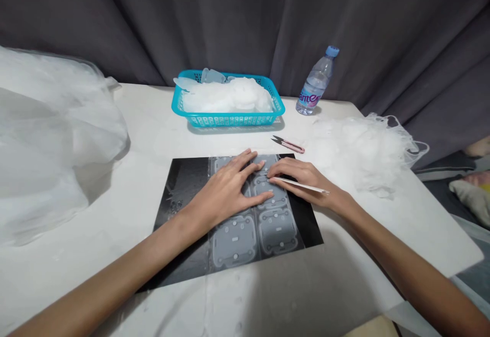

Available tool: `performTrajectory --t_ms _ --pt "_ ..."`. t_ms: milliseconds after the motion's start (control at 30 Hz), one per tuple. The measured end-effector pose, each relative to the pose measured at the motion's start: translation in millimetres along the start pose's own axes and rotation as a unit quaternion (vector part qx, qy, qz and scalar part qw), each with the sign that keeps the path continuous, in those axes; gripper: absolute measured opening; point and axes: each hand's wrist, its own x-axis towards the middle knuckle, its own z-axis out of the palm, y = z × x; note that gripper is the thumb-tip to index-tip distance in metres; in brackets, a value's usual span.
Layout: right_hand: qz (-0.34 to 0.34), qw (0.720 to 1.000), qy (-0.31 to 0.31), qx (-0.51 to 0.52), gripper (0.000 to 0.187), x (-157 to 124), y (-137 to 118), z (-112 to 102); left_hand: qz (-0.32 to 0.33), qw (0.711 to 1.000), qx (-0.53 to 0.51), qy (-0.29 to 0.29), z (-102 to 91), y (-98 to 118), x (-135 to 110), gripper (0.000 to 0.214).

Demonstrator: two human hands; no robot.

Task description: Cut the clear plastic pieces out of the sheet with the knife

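My left hand point(229, 189) lies flat with fingers stretched out on a translucent sheet of moulded pieces point(252, 230), which rests on a black mat point(184, 184). My right hand point(302, 178) is closed in a pinch on a thin white stick-like tool point(306, 187), its tip down at the sheet beside my left fingertips. The tool's back end points right, past my wrist.
A blue basket point(229, 119) of white translucent pieces stands behind the mat. Small pink snips point(289, 144) lie right of it, near a water bottle point(316, 84). A white plastic bag point(49, 138) fills the left, a heap of trimmings point(363, 155) the right.
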Motion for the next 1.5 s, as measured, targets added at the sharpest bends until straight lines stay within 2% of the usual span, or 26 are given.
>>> performTrajectory --t_ms 133,267,433,600,700,800,867,1033,1133,1233,1300,1333,1367,1400,1467,1500 --pt "0.014 0.999 -0.006 -0.030 0.016 -3 -3 -5 -0.003 1.000 0.007 -0.005 -1.3 2 0 0.078" --pt "0.026 1.000 -0.007 -0.012 0.016 -5 -3 -7 -0.008 1.000 0.009 -0.008 -2.1 3 0 0.079" --pt "-0.015 0.999 0.007 -0.035 0.015 -1 -2 -2 -0.018 1.000 0.000 -0.007 -1.1 2 0 0.078" --pt "-0.039 0.993 0.015 -0.113 0.020 2 0 7 -0.023 0.999 -0.009 -0.023 -1.5 0 0 0.078" --pt "-0.045 0.985 0.002 -0.164 0.028 4 1 10 -0.035 0.999 -0.014 -0.039 -1.9 -1 0 0.087" --pt "-0.062 0.985 -0.017 -0.162 0.029 9 6 8 -0.054 0.997 -0.018 -0.056 -1.3 -2 0 0.105" --pt "-0.053 0.990 0.001 -0.128 0.028 16 11 6 -0.059 0.996 -0.018 -0.067 -0.7 -3 1 0.114" --pt "0.014 0.988 0.142 -0.064 0.025 34 22 -6 -0.061 0.995 -0.024 -0.081 0.4 -6 1 0.122" --pt "0.037 0.992 0.122 -0.022 0.024 32 14 -13 -0.055 0.996 -0.037 -0.057 0.3 -6 0 0.123" --pt "0.059 0.991 0.118 0.022 0.022 23 1 -16 -0.080 0.995 -0.052 0.036 -5.9 -1 -2 0.115" --pt "0.068 0.986 0.143 0.051 0.020 19 -8 -13 -0.127 0.984 -0.082 0.096 -14.9 5 -1 0.086" --pt "0.067 0.985 0.150 0.062 0.019 18 -12 -9 -0.160 0.974 -0.123 0.102 -20.2 9 1 0.072" --pt "0.061 0.984 0.151 0.072 0.018 17 -17 -6 -0.201 0.957 -0.188 0.087 -25.3 12 3 0.069" --pt "0.051 0.985 0.147 0.080 0.018 17 -22 -3 -0.243 0.930 -0.271 0.053 -29.8 15 6 0.071" --pt "0.031 0.987 0.120 0.102 0.021 16 -33 1 -0.299 0.845 -0.442 -0.028 -35.7 19 12 0.074" --pt "0.022 0.988 0.103 0.114 0.023 15 -37 0 -0.306 0.805 -0.506 -0.052 -36.7 19 14 0.069"
